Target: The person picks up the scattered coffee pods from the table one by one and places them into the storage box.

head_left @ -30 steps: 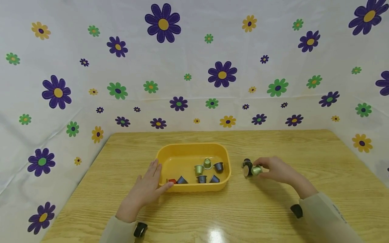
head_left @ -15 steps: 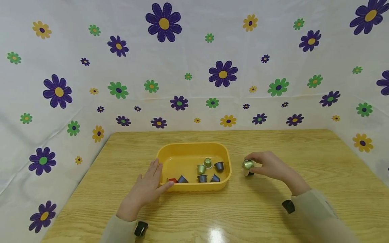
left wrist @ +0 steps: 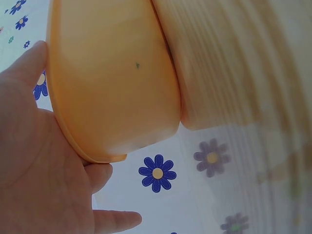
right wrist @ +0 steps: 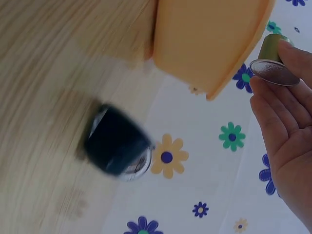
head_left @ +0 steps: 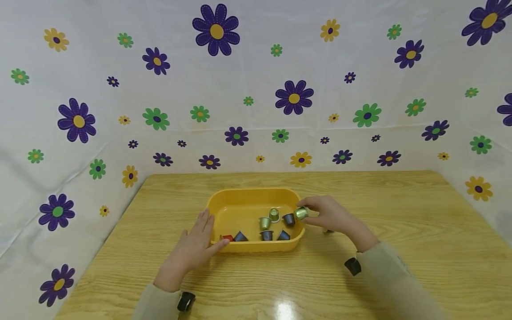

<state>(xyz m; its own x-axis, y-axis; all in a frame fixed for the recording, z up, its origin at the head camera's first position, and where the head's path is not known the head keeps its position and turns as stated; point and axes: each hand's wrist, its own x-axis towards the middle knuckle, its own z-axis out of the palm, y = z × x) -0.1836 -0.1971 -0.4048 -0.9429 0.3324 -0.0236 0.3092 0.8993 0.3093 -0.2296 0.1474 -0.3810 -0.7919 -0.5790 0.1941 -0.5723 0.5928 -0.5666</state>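
My right hand (head_left: 335, 218) pinches a light green coffee capsule (head_left: 301, 213) between thumb and fingertips at the right rim of the yellow tub (head_left: 256, 247). In the right wrist view, the foil lid of that capsule (right wrist: 276, 73) faces down. My left hand (head_left: 191, 250) lies against the tub's left side with fingers straight, its thumb over the front rim. Inside the tub are two green capsules (head_left: 265, 223), several dark blue capsules (head_left: 266, 235) and a red capsule (head_left: 227, 238), partly covered by the rim and left thumb.
Dark capsules (right wrist: 117, 141) stand on the wooden table (head_left: 264, 284) right of the tub, blurred in the right wrist view and mostly hidden behind my right hand in the head view. A flowered white cloth (head_left: 256, 75) hangs behind and beside the table.
My right hand has carried the green capsule leftward from beside the dark capsules to the tub's right rim. The left hand has stayed in place.
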